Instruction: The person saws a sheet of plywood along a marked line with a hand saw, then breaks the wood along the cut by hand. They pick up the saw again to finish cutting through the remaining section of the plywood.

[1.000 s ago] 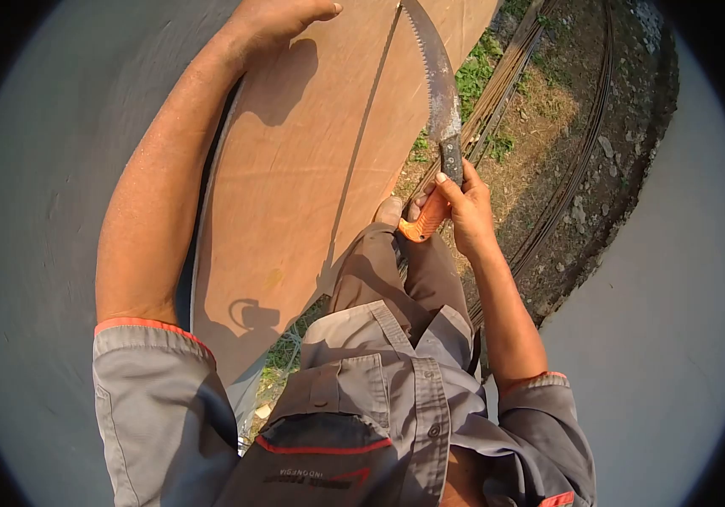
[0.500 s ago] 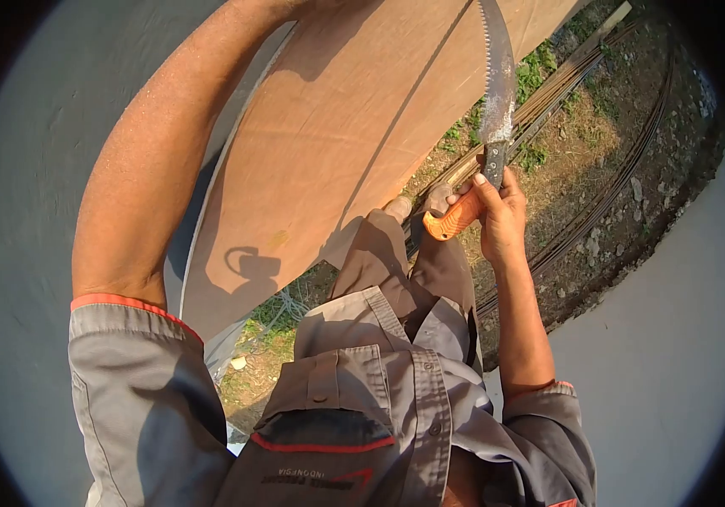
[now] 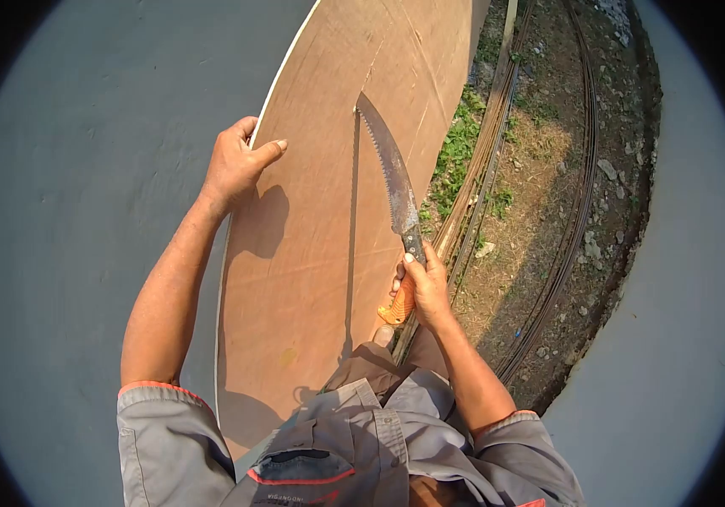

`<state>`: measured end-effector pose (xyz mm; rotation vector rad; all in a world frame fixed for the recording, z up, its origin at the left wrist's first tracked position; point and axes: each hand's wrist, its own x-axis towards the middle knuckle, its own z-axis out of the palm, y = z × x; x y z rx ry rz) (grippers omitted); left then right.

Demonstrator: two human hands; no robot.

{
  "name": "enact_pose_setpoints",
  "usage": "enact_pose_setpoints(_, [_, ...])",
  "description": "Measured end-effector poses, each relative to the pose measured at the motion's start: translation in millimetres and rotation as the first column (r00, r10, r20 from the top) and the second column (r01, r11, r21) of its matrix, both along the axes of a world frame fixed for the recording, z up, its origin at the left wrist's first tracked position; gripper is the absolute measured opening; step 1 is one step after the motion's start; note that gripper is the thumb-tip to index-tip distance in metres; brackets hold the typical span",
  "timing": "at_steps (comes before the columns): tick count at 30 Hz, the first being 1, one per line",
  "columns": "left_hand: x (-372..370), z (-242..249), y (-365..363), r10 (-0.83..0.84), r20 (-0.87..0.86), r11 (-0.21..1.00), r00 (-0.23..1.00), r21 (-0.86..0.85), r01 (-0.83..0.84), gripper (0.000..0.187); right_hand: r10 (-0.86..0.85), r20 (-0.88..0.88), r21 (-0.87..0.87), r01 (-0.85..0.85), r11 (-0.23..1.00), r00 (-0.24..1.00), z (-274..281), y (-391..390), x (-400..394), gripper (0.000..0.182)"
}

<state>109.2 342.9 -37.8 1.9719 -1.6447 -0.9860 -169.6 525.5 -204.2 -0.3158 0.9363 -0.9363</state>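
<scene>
A large brown plywood sheet [image 3: 311, 228] stretches away in front of me, with its pale edge on the left. My left hand [image 3: 241, 165] is closed around that edge, thumb on the face and fingers out of sight behind it. In my right hand [image 3: 426, 286] is a curved pruning saw [image 3: 389, 173] with an orange and black handle. Its toothed blade points up and to the left over the sheet, and the tip meets its own shadow near a line on the wood. The fingers wrap the handle.
A smooth grey wall [image 3: 83, 169] rises on the left, and a pale wall [image 3: 667, 355] on the right. Long thin wooden strips [image 3: 481, 160] and dark rods [image 3: 586, 169] lie on the dirt, among weeds [image 3: 459, 139] and stones.
The saw has come left and down in view, its tip now over the plywood. My left hand, cut off at the top before, now shows gripping the sheet's edge. The view has shifted.
</scene>
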Motion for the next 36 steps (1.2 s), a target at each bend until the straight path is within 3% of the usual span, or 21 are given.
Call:
enact_pose_setpoints(3, [2.9,2.7,-3.2,-0.074,0.012,0.997,0.997,-0.034,0.074,0.038,-0.054,-0.034,-0.036,0.053,0.998,0.998,0.4,-1.7,6.1,0.033])
enact_pose_setpoints(5, [-3.3,8.1,-1.7,-0.01,0.01,0.992,1.0,0.129,0.009,0.033,-0.091,-0.061,-0.053,0.088,0.995,0.994,-2.4,-0.2,8.2,0.038])
enact_pose_setpoints(9, [7.8,7.6,-8.1,-0.029,-0.089,0.984,0.996,0.174,0.044,0.031,-0.148,-0.078,-0.114,0.138,0.984,0.986,-2.3,6.1,21.8,0.047])
enact_pose_setpoints(13, [15.7,4.2,-10.2,-0.127,-0.107,0.987,0.986,0.087,0.137,0.035,-0.194,-0.162,-0.169,0.166,0.971,0.968,0.9,11.1,35.4,0.051])
enact_pose_setpoints(15, [14.6,10.0,-11.3,-0.157,-0.032,0.985,0.987,0.062,0.158,0.038,-0.24,-0.158,-0.199,0.207,0.958,0.958,5.3,15.0,39.8,0.055])
enact_pose_setpoints(17, [-4.0,21.6,-14.2,-0.226,-0.078,0.973,0.971,-0.073,0.22,0.038,-0.233,-0.239,-0.208,0.185,0.96,0.943,22.6,17.0,41.2,0.057])
enact_pose_setpoints(19, [-13.5,32.3,-4.9,-0.151,0.026,0.988,0.988,0.048,0.15,0.038,-0.227,-0.218,-0.222,0.178,0.959,0.949,35.8,20.6,46.2,0.059])
enact_pose_setpoints(22, [-9.1,27.8,-3.3,-0.093,-0.003,0.994,0.996,0.051,0.093,0.036,-0.256,-0.222,-0.247,0.2,0.948,0.941,39.5,23.8,65.6,0.06])
enact_pose_setpoints(28, [11.3,22.2,-9.1,-0.107,-0.013,0.993,0.994,0.056,0.108,0.033,-0.338,-0.161,-0.13,0.32,0.938,0.927,27.1,28.6,109.2,0.062])
enact_pose_setpoints(31, [11.0,21.3,-5.1,-0.119,-0.068,0.993,0.99,0.005,0.12,0.031,-0.321,-0.23,-0.167,0.288,0.943,0.919,25.8,16.9,122.7,0.062])
enact_pose_setpoints(32, [12.5,21.5,-5.7,-0.111,-0.073,0.994,0.991,0.006,0.112,0.031,-0.399,-0.313,-0.292,0.313,0.904,0.862,6.0,-3.2,138.0,0.063])
enact_pose_setpoints(34, [14.7,28.6,-3.7,-0.099,-0.056,0.995,0.994,0.011,0.099,0.031,-0.331,-0.251,-0.239,0.273,0.932,0.91,28.4,-62.5,123.6,0.063])
enact_pose_setpoints(36, [11.0,31.5,-5.7,-0.104,0.005,0.994,0.995,0.015,0.104,0.032,-0.339,-0.372,-0.352,0.206,0.913,0.864,18.5,-113.3,126.5,0.063])
